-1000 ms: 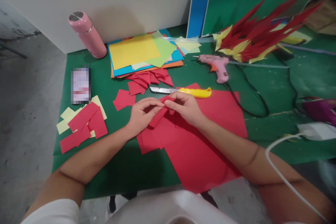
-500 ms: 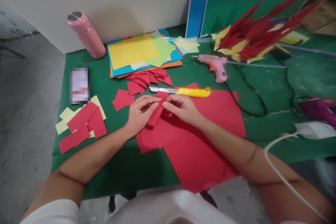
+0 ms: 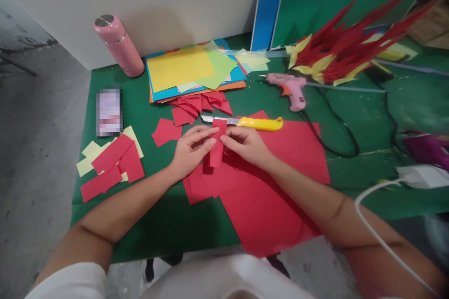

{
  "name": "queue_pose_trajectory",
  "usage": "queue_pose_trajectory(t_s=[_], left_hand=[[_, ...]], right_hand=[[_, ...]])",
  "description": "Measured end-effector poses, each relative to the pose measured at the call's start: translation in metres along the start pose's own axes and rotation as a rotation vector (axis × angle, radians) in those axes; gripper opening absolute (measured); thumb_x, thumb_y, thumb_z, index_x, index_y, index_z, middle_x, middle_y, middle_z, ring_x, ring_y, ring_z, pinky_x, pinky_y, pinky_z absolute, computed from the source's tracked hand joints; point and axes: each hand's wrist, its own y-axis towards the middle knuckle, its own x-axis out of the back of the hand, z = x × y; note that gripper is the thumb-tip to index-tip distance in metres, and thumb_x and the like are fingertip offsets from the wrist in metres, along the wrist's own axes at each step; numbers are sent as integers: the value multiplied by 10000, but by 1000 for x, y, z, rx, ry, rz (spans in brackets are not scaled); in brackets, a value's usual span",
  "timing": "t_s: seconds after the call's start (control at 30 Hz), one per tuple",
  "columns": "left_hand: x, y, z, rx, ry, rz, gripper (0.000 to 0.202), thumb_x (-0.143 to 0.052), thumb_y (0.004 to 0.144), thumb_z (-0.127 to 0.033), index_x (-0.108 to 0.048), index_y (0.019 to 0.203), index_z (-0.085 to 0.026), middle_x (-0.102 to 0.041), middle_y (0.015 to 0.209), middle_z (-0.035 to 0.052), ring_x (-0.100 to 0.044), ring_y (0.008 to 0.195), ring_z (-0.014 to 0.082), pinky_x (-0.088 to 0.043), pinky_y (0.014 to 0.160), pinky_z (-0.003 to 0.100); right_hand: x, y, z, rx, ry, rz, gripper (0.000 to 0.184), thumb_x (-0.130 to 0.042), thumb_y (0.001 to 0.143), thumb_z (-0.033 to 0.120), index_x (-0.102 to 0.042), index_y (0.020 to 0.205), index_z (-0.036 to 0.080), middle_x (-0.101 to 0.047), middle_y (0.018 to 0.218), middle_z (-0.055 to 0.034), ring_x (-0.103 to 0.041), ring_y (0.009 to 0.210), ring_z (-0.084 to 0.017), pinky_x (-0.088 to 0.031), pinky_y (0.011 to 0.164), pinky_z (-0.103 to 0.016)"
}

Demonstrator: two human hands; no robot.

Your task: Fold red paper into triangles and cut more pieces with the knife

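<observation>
Both hands meet over the middle of a green table. My left hand and my right hand pinch the same small red paper strip between fingertips, and it stands nearly upright between them. Under my right forearm lies a large red paper sheet. A yellow-handled utility knife with its blade out rests just beyond my fingers.
Cut red and pale yellow pieces lie at the left, more red pieces behind. A stack of coloured sheets, a pink bottle, a phone, a pink glue gun with black cable, a red-yellow spiky paper piece, a white cable.
The red strip has turned from a slant to nearly upright between my fingertips. My hands have stayed in about the same place.
</observation>
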Motion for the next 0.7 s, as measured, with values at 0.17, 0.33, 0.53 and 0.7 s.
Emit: queue_pose_trajectory(t_s=[0.17,0.33,0.53,0.7], left_hand=[[-1,-2,-1,41,-63,42,356,-684,877,-287,-671,1231,-323,-589,1106,46,-555,749,69,-521,609,167],[0,-4,-1,79,-126,135,464,-692,867,-287,-597,1311,-383,-509,1220,41,-534,727,42,-517,583,136],[0,-5,0,89,-151,200,519,-684,875,-313,-537,1366,-396,-457,1305,54,-541,734,38,-549,626,154],[-1,-6,1,79,-167,207,557,-686,873,-315,-504,1389,-420,-444,1331,53,-550,745,41,-552,624,153]], right_hand=[[0,-2,0,-46,45,54,372,-638,831,456,-503,601,197,-532,550,27,-449,523,-93,-349,513,-250],[-1,-1,-2,-50,124,-9,332,-661,802,447,-524,638,192,-493,602,40,-421,554,-92,-331,534,-258],[0,0,1,-20,157,15,382,-650,820,468,-486,600,201,-402,544,68,-345,515,-81,-290,519,-260],[2,-2,-1,-50,120,53,432,-642,820,536,-496,596,196,-400,542,60,-338,517,-85,-281,509,-261]])
